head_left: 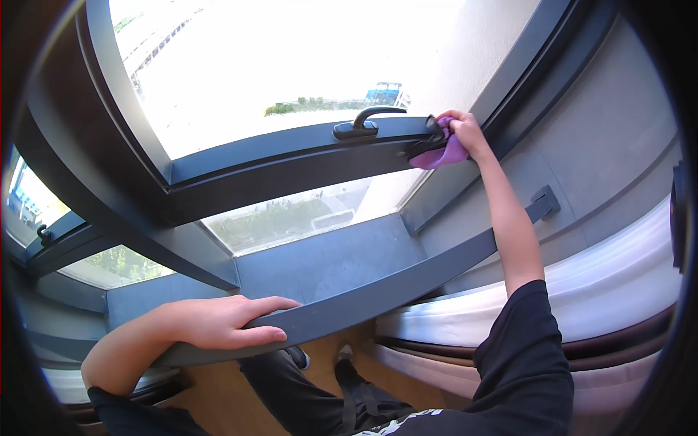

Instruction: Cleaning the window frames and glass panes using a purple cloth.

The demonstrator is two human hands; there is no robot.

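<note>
My right hand (465, 131) reaches far out, its fingers closed round a purple cloth (443, 156). It presses the cloth against the right end of the dark window frame bar (291, 167), around a black metal fitting (429, 147). Part of the cloth hangs below the bar. To the left of it sits a black window handle (356, 129). My left hand (218, 323) lies on the grey curved guard rail (378, 298), thumb and forefinger stretched out and apart. Its other fingers are mostly hidden.
The rail crosses between my body and the window, ending at a wall bracket (545, 202). Beyond it lies a grey sill (334, 254). White curtains (603, 269) and brown ones hang at the right. Another window handle (43, 234) is at the far left.
</note>
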